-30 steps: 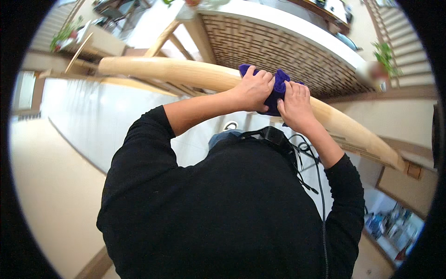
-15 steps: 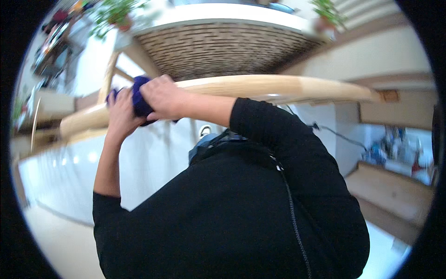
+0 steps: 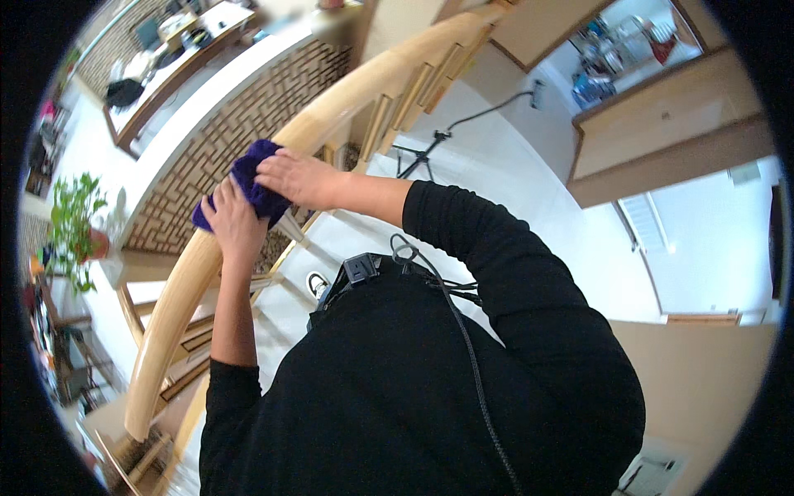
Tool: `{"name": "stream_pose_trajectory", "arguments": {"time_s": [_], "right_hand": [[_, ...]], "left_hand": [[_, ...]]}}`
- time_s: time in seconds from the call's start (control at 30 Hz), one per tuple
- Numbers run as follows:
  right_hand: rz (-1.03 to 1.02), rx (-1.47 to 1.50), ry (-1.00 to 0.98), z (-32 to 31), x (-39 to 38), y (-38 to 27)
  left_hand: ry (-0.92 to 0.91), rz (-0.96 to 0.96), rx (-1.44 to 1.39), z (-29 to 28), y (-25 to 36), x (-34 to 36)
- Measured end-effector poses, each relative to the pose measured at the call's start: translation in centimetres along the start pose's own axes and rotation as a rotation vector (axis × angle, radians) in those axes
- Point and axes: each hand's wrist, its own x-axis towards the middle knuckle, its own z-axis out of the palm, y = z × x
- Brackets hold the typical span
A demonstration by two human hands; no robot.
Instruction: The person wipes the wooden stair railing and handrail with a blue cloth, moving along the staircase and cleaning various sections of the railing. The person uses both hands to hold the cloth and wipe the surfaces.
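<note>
A pale wooden handrail (image 3: pixel 335 103) curves diagonally from the lower left to the upper right. Over it lies a fluffy purple cloth (image 3: pixel 263 201), bunched around the rail's top and side. My left hand (image 3: pixel 235 221) presses the cloth's near-left part against the wood, fingers curled over it. Just right of it, my right hand (image 3: pixel 299 178) grips the far-right part, its fingers bent over the cloth. The two hands are close together, and the rail's underside beneath them is mostly hidden.
Wooden balusters (image 3: pixel 405 95) stand under the rail. Beyond it are a lattice-fronted partition (image 3: pixel 227 124), a potted plant (image 3: pixel 76 231) and a desk (image 3: pixel 178 74). A black tripod stand (image 3: pixel 423 155) is on the white floor at right. A cable (image 3: pixel 467 339) hangs down my front.
My view has turned, so the rail, nearly level before, now slants steeply. Both hands stay on the purple cloth. The plant and partition have shifted left, and the tripod has come into view.
</note>
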Motion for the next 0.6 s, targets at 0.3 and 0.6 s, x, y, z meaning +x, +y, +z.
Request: {"name": "stream_pose_trajectory", "arguments": {"time_s": [0.3, 0.6], "right_hand": [[1.079, 0.782, 0.155, -10.6, -29.8, 4.3], [1.464, 0.918, 0.659, -19.5, -53.5, 0.7]], "left_hand": [[-0.364, 0.317, -0.72, 3.1, 26.5, 3.3], [-0.925, 0.046, -1.244, 6.2, 49.8, -0.2]]}}
